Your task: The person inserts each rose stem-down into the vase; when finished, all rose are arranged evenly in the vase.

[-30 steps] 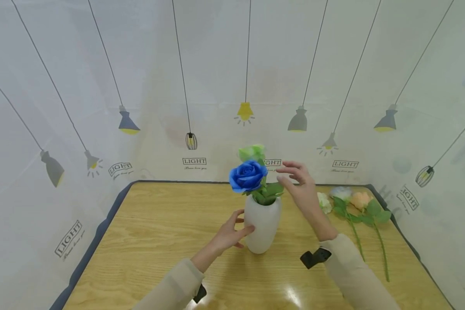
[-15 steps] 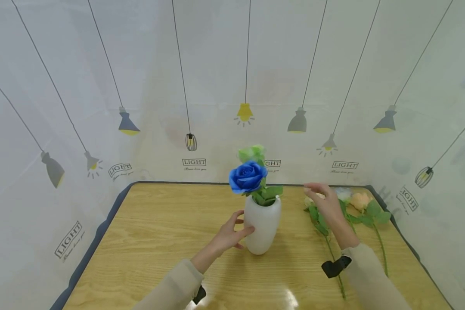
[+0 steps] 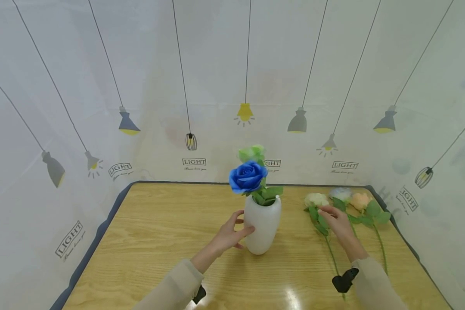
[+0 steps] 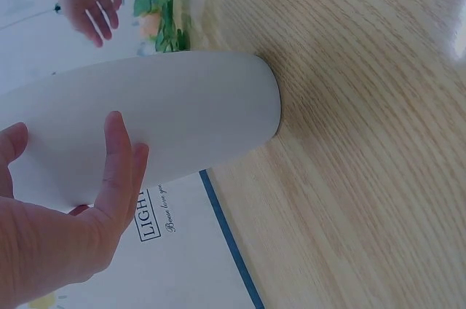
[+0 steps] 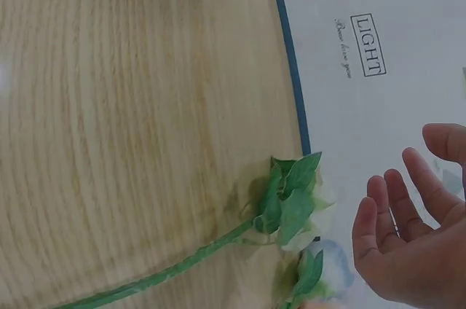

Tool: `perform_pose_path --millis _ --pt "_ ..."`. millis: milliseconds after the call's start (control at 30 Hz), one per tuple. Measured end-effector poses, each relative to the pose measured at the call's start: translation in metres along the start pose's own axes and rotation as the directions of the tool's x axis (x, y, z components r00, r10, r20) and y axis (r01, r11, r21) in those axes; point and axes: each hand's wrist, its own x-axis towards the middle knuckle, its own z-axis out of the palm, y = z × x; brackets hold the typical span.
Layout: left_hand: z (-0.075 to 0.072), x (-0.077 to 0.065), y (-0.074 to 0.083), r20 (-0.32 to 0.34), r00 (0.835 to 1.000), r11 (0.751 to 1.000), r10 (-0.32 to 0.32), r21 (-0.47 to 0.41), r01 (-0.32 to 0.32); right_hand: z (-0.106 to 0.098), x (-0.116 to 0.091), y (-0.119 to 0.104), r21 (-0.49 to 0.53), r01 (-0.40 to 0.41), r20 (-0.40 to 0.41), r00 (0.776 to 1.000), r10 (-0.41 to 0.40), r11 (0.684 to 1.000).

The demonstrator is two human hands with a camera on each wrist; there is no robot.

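Observation:
A white vase (image 3: 262, 226) stands on the wooden table, holding a blue rose (image 3: 248, 176) and a pale green flower (image 3: 251, 153). My left hand (image 3: 229, 233) holds the vase's left side, thumb across its front. In the left wrist view the fingertips (image 4: 115, 123) lie against its wall. My right hand (image 3: 339, 224) hovers over the leaves of a cream-white flower (image 3: 316, 199), which lies with its stem toward me. In the right wrist view this hand (image 5: 415, 251) has loosely bent, spread fingers and holds nothing.
Right of the cream flower lie a pale blue flower (image 3: 342, 193) and a peach flower (image 3: 361, 201), stems toward me. A dark blue edge (image 3: 108, 215) borders the wooden tabletop (image 3: 170, 215). Behind it hangs a cloth backdrop (image 3: 213, 77) with printed lamps.
My right hand has moved from beside the bouquet rightward and down to the lying flowers, and the cream flower's head now shows. The left hand and vase have stayed put.

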Motion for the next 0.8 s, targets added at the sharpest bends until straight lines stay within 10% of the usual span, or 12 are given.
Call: perform_pose_path --millis 800 --pt "0.001 0.021 -0.029 -0.011 1.0 1.0 -0.007 -0.011 0.007 0.003 -0.018 0.087 -0.078 -0.194 -0.108 0.977 0.185 0.978"
